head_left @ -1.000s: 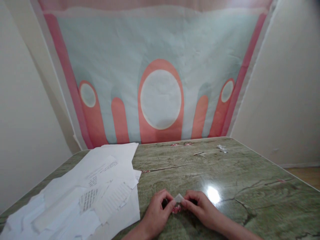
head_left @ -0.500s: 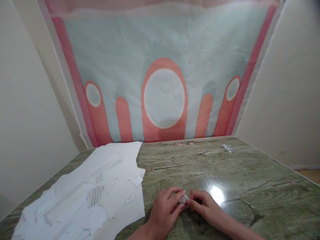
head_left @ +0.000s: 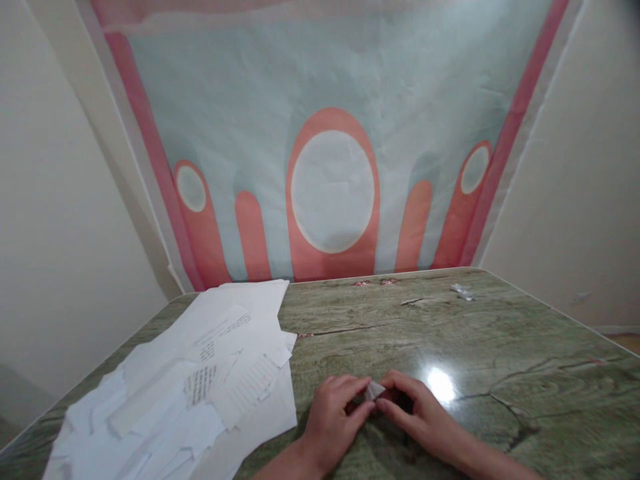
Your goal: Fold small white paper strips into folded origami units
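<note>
A small folded piece of white paper (head_left: 373,391) is pinched between my two hands, low in the middle of the head view. My left hand (head_left: 336,415) has its thumb and fingers closed on the left side of the paper. From the right, my right hand (head_left: 417,410) grips the other edge between thumb and forefinger. The fingertips nearly meet and cover part of the folds. To the left of my hands lies a loose heap of white paper sheets and scraps (head_left: 165,407), some printed with text.
The wood-patterned table (head_left: 500,333) has a glossy top that reflects a lamp. Near its far right corner lies a small folded paper piece (head_left: 463,292). Behind the table hangs a backdrop (head_left: 333,87) with coral arches and white circles.
My right hand's fingers have shifted on the folded paper, which now shows a pointed, triangular shape. The whole view has moved slightly.
</note>
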Demonstrator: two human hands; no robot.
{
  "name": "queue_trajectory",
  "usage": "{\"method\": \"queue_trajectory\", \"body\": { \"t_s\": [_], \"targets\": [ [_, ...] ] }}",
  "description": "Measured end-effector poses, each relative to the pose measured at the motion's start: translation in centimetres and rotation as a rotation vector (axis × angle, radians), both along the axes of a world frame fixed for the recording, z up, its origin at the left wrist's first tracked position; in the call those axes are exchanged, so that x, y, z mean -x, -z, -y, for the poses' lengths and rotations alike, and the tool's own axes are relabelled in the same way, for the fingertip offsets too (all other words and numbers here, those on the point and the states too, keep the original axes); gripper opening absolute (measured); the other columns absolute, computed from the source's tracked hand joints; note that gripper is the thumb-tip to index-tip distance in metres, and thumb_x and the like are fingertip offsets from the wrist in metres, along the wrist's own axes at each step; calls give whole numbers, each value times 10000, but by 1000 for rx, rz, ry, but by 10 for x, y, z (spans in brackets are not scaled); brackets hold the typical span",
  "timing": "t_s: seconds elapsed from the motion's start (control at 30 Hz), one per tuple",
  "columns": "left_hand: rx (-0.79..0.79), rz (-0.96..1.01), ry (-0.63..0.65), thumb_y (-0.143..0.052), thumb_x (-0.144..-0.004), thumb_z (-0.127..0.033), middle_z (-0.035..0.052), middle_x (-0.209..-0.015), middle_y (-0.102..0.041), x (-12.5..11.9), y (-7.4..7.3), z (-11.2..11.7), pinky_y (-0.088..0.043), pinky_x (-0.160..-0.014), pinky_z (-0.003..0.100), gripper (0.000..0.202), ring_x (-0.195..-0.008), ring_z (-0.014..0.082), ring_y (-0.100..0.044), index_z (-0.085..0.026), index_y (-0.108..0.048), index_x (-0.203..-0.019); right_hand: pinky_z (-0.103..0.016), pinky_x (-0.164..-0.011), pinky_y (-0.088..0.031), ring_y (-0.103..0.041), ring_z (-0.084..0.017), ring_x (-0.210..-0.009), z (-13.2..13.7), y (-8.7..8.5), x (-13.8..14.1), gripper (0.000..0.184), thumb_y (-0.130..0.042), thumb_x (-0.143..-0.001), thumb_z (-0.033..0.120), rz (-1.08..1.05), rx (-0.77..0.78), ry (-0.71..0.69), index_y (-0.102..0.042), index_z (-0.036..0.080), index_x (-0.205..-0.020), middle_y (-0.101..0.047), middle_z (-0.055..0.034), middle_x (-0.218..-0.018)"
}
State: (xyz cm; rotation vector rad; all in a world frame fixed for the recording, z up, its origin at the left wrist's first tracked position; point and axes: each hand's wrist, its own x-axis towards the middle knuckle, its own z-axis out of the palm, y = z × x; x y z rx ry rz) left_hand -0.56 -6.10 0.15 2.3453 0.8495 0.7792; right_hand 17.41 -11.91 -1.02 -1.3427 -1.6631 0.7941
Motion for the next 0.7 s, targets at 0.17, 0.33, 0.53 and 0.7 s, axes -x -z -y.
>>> {"method": "queue_trajectory", "body": {
  "t_s": [0.17,0.33,0.53,0.7],
  "targets": [
    [67,8,7,-656,-782,-266,13,-849,-652,0,-1,0,-421,-723,259,232,-791,170,-565,-241,-661,-1012,-231,-621,-404,-508,-134,-676,-2,0,-1,153,-540,-847,322,-19,-38,17,-615,190,-832,-547,3,-732],
    [117,26,20,-676,-765,-292,14,-824,-648,0,0,-1,-418,-706,248,250,-760,158,-563,-235,-669,-1008,-237,-628,-410,-518,-138,-684,-2,-2,-1,160,-536,-855,325,-11,-50,4,-631,198,-838,-551,-1,-733],
    [182,53,22,-657,-776,-307,25,-801,-645,0,0,-1,-425,-652,225,242,-724,148,-560,-220,-678,-1001,-242,-634,-411,-529,-140,-689,-1,-2,-1,154,-531,-859,314,28,-68,4,-635,203,-838,-560,-4,-736],
    [237,82,21,-654,-773,-293,16,-771,-634,0,1,1,-421,-600,204,239,-668,129,-558,-212,-676,-996,-249,-640,-418,-538,-148,-706,1,-1,0,148,-517,-862,297,80,-93,1,-630,202,-862,-563,-13,-745]
  ]
}}
